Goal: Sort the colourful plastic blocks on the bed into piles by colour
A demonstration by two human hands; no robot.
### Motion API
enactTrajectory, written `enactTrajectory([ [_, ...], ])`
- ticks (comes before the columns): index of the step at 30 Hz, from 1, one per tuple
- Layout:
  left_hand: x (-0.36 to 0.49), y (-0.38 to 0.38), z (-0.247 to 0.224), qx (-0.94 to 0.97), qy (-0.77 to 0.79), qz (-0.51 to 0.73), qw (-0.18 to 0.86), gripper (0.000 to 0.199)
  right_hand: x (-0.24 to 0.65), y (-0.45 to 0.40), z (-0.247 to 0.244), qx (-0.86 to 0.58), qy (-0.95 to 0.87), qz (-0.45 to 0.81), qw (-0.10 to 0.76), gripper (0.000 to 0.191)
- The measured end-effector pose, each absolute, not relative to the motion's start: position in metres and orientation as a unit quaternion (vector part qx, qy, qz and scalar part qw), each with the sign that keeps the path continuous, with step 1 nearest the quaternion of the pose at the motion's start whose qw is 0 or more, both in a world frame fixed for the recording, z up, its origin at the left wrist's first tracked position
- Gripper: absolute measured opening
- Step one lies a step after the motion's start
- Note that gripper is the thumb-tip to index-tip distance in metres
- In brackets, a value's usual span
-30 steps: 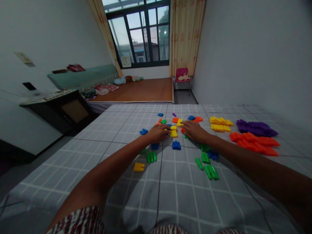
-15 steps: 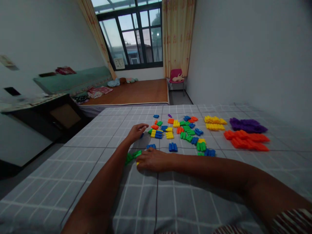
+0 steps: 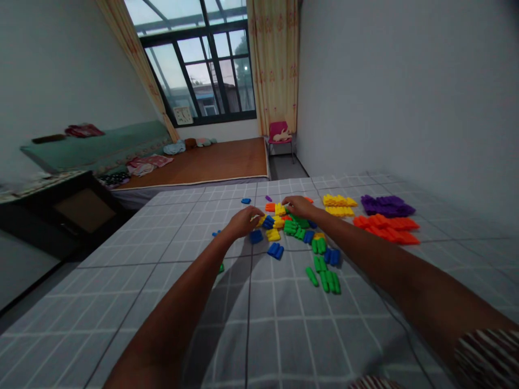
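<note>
My left hand reaches over the left of a mixed cluster, its fingers curled around the end of a small yellow plastic piece beside blue ones. My right hand is at the back of the cluster, palm down, fingers apart and bent above green pieces. Its fingertips are close to a yellow block; part of the cluster is hidden under it. The pieces look like ridged finger-length sticks, single or joined side by side; their exact kind is unclear.
Yellow, purple and orange pieces lie in separate stacks at the right. Green pieces and blue ones lie nearer me. A grey checked cloth covers the surface. Beyond stands a bed.
My right hand has moved from the near-left green and yellow pieces to the back of the cluster. My left hand has shifted toward the yellow and blue pieces. The view has turned right.
</note>
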State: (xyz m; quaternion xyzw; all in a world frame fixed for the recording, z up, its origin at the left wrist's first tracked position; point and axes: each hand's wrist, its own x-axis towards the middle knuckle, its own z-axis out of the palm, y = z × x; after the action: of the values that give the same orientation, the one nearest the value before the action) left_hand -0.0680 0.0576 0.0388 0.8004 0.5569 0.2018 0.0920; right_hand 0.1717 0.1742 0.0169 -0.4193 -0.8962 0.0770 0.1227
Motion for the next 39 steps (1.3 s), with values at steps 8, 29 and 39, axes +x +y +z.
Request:
enactTrajectory([
  [8,-0.034,0.071,-0.005,0.785,0.563,0.247,0.081,0.037,0.170,0.190,0.000,-0.415,-0.907,0.066,0.023,0.045],
  [29,-0.038,0.069,-0.024,0.794,0.566,0.218,-0.037,0.035,0.394,0.106,0.039,-0.515,-0.780,0.170,0.312,0.031],
  [39,-0.041,0.054,-0.019,0.791,0.577,0.194,-0.054,0.033,0.387,0.091,0.056,-0.533,-0.771,0.115,0.329,0.034],
])
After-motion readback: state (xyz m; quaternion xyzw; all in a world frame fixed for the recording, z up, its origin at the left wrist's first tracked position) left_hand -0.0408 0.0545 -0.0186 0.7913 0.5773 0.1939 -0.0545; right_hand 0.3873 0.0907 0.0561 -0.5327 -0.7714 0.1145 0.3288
